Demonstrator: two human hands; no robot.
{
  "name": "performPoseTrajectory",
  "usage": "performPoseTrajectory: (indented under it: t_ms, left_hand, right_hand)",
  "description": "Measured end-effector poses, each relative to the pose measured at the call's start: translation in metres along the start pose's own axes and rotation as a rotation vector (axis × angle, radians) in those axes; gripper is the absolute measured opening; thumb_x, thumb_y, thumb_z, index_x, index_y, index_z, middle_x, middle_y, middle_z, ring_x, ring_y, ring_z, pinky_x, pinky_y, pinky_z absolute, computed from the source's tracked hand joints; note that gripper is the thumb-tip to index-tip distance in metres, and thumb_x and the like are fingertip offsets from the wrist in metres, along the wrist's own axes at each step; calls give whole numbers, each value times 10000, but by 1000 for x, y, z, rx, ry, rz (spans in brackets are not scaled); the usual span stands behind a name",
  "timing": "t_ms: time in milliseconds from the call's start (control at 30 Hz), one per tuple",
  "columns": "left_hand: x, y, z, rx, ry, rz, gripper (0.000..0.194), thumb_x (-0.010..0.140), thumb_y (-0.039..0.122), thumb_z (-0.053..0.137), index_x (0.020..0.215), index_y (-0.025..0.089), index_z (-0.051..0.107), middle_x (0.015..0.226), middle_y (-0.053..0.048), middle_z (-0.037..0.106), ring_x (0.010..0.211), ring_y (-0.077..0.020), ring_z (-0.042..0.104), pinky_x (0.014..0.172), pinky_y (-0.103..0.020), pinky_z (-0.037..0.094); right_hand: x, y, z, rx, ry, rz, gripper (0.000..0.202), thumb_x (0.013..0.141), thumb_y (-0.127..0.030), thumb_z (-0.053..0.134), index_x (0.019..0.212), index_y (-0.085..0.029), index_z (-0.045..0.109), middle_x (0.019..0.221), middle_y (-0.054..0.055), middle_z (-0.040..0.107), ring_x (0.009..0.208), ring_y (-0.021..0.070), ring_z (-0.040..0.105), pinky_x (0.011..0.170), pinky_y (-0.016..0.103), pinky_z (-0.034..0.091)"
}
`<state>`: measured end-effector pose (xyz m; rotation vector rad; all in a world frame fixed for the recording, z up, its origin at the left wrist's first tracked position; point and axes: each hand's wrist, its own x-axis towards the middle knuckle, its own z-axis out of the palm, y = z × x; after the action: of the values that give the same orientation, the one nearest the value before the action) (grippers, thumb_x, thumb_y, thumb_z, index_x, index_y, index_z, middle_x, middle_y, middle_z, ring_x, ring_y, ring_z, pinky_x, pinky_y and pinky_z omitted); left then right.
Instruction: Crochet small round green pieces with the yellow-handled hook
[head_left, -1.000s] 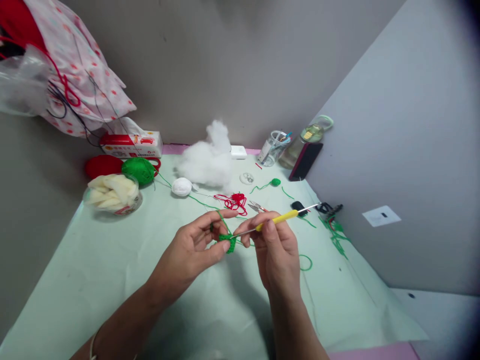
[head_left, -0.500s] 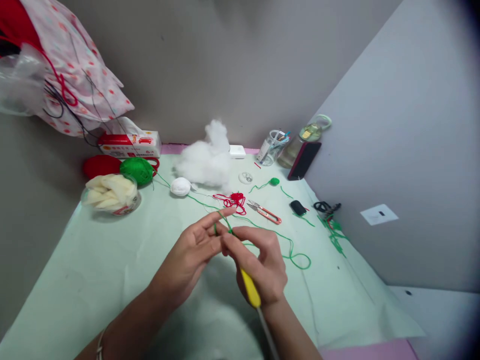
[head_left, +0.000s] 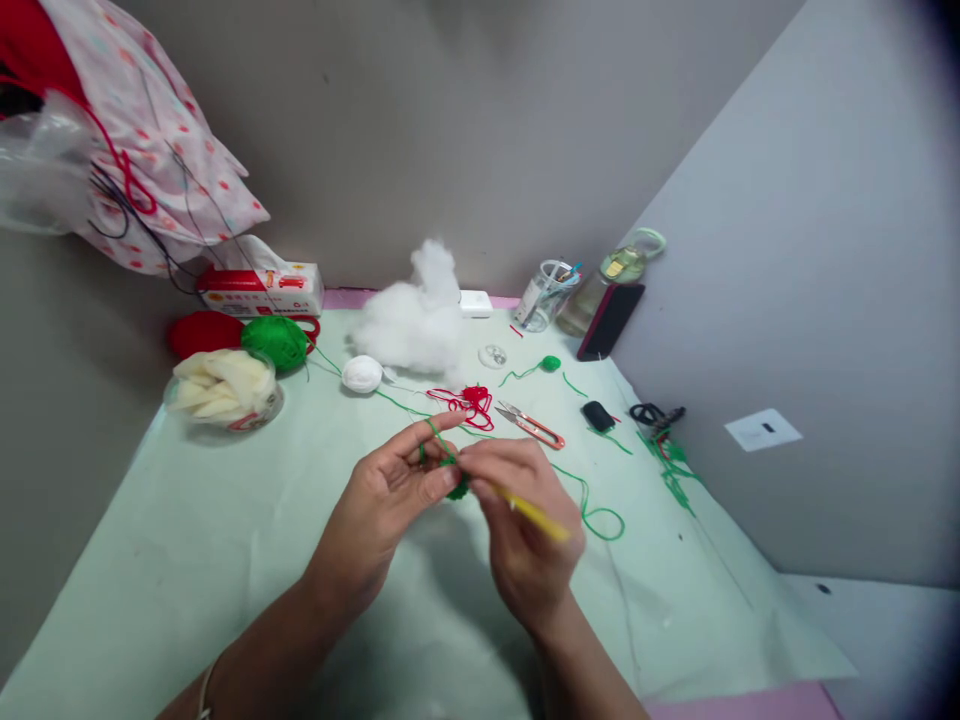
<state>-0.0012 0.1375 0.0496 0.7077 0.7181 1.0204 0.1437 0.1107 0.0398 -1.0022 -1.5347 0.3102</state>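
Between the thumb and fingers of my left hand point(head_left: 382, 490) is a small green crochet piece point(head_left: 457, 488), partly covered by fingertips. Green yarn point(head_left: 435, 432) loops over the raised left index finger. My right hand point(head_left: 529, 525) grips a crochet hook point(head_left: 536, 515) by its yellow handle, its tip end at the green piece and hidden by fingers. The working yarn runs back over the table to a green yarn ball point(head_left: 274, 342) at the left. A loose green strand point(head_left: 600, 512) curls to the right of my right hand.
Beyond my hands lie red yarn point(head_left: 471, 402), thread snips point(head_left: 531, 425), a white yarn ball point(head_left: 362, 374) and white stuffing point(head_left: 409, 320). At left stands a tub point(head_left: 225, 390); at right, a phone point(head_left: 611, 322) leans on a bottle point(head_left: 581, 305). Walls border the table.
My right hand has turned, swinging the hook's yellow handle from pointing down toward me to pointing right. More of the green piece now shows beneath the fingertips.
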Motion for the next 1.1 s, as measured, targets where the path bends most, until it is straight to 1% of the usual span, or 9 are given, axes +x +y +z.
performPoseTrajectory:
  t_ms: [100,200,267,333,467,567,700,900,1100]
  left_hand:
    - [1,3,0,-171,-30,-134,412,796,281,874,1199,229,802,948,-23,719,892,-160,622,871,-266,493]
    - [3,6,-1,-253,-70,-211,361,788,284,874,1133,186,826,931,-27,714,829,-130,611,841,-238,506]
    - [3,6,-2,-217,-72,-173,334,813,269,859,1137,198,826,853,-3,692,800,-115,602,834,-216,498]
    - [3,5,-3,-129,-93,-105,314,844,259,838,1157,234,818,862,-3,710,860,-134,628,871,-228,494]
    - [1,2,-6,72,-157,-3,302,910,272,782,1210,304,793,1076,-37,761,1061,-207,645,966,-310,490]
    - [0,4,-11,153,-181,-10,344,934,291,752,1278,302,761,1109,-54,742,1105,-237,635,999,-350,483]
    - [0,8,-12,192,-129,-21,391,856,285,828,1243,285,769,985,-28,670,952,-207,631,900,-326,513]
    - [0,13,-10,266,-99,7,365,829,261,850,1186,300,787,905,6,620,916,-179,617,894,-302,503]
    - [-1,15,-8,392,-55,48,326,841,223,807,1158,297,797,891,11,612,937,-192,633,939,-329,497]
  right_hand:
    - [-3,-1,-2,-141,-37,-134,324,958,-83,658,1184,-285,774,1089,78,771,961,212,714,794,362,601]
    - [1,2,-6,139,58,46,273,1009,-125,593,1134,-282,776,973,47,775,830,177,696,711,329,585]
    - [5,4,-7,389,107,227,231,1036,-192,572,1060,-283,783,891,22,755,700,147,657,623,300,556]
    - [8,5,-6,506,78,330,195,1031,-259,601,1003,-275,793,875,22,751,710,151,665,631,302,553]
    - [9,5,-3,386,46,345,160,997,-302,665,969,-246,812,925,60,799,893,209,716,754,345,576]
    - [8,8,-5,467,77,424,167,1003,-337,657,976,-247,795,897,44,789,734,158,666,662,300,554]
    - [11,11,-7,625,70,528,197,998,-377,662,914,-226,756,850,35,762,657,132,625,616,273,526]
    - [12,10,-8,665,34,501,214,1026,-362,621,922,-220,744,834,29,753,687,129,637,654,268,532]
    - [9,8,-14,473,-22,387,218,1064,-312,544,977,-234,727,890,38,761,753,157,664,700,308,560]
